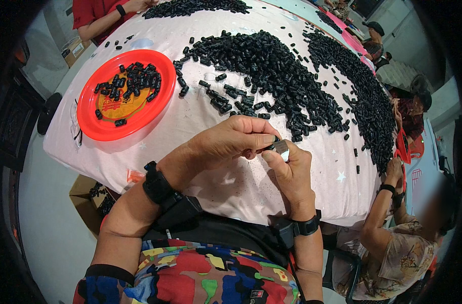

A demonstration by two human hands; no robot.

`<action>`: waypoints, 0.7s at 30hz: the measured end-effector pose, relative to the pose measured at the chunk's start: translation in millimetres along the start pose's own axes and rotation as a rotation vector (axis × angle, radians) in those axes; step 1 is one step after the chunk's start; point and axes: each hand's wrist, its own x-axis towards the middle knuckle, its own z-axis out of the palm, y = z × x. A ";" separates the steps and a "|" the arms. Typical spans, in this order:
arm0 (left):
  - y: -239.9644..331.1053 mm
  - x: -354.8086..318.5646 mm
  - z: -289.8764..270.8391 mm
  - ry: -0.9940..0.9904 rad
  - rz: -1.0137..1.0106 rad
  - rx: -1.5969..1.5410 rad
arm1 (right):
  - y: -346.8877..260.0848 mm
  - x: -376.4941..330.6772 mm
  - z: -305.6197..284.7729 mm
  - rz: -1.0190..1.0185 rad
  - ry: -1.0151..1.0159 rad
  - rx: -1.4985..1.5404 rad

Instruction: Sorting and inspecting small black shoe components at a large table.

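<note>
My left hand (231, 136) is closed in a pinch above the near part of the table, its fingertips gripping a small black plastic piece (269, 148) that shows only in part. Against it, my right hand (296, 169) is closed on a small flat shiny metal blade (280, 148), held between thumb and fingers. The two hands meet at their fingertips. Just beyond them spreads a large heap of short black cylindrical plastic pieces (271, 66). A round red tray (162, 66) with similar black pieces in it stands to the left of my left hand.
A pale pink cloth (190, 119) covers the table. Another long heap of black pieces (362, 101) lies at the right. A co-worker's hand (393, 172) works at the right edge, and another person's arm (104, 23) is at the far left. A cardboard box (84, 202) stands below the left edge.
</note>
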 end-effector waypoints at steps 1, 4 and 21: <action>0.8 -0.4 0.3 -0.001 0.000 -0.001 | -1.1 -0.1 0.1 -0.011 0.017 -0.008; 3.5 -2.2 1.2 0.005 -0.016 0.049 | -3.1 -0.1 -0.2 -0.007 0.009 0.008; 0.5 0.3 1.6 0.015 -0.024 0.014 | -15.2 0.7 -0.3 -0.053 0.148 0.032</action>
